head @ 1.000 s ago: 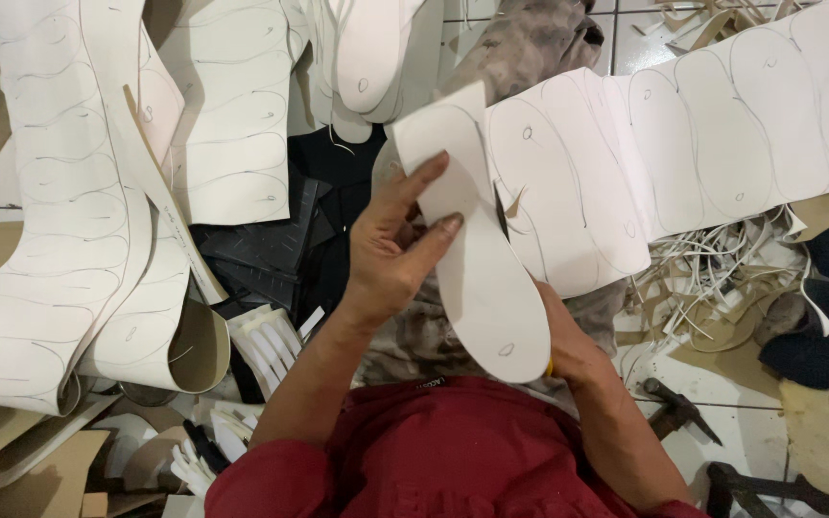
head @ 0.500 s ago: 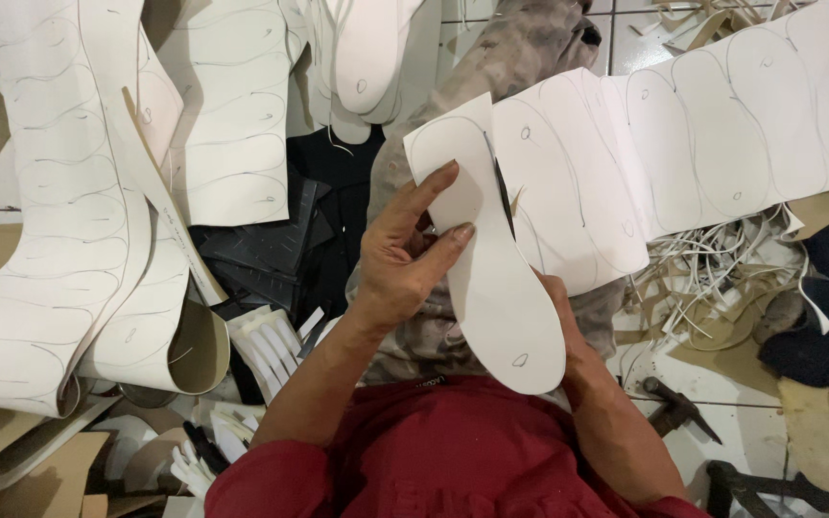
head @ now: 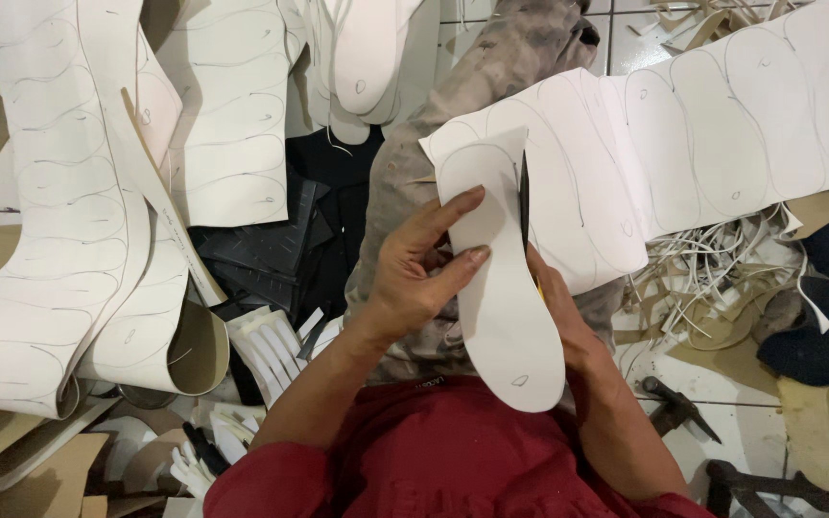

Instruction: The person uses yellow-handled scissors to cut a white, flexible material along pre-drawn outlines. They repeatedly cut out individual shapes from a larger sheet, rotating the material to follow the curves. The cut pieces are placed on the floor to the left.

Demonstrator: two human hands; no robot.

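My left hand [head: 422, 270] grips a white sole-shaped cutout [head: 506, 297] that is partly cut from a long white sheet [head: 722, 134] marked with pencilled sole outlines. My right hand [head: 556, 312] sits mostly hidden behind the cutout, closed on a dark blade or scissors [head: 523, 192] whose tip runs along the cutout's right edge. What the handle looks like is hidden. Both hands work over my lap, above grey mottled trousers [head: 491, 77] and a red shirt [head: 434, 451].
More white outlined sheets [head: 50, 221] curl on the left, and a pile of cut soles [head: 367, 48] lies at the top. Thin white offcut strips [head: 712, 278] heap on the right. Dark textured sheets [head: 271, 240], a hammer [head: 678, 408] and dark cloth [head: 817, 317] lie on the floor.
The cutout has swung more upright and nearer me, and the blade has run further up its right edge. My left hand's fingers shifted along with it.
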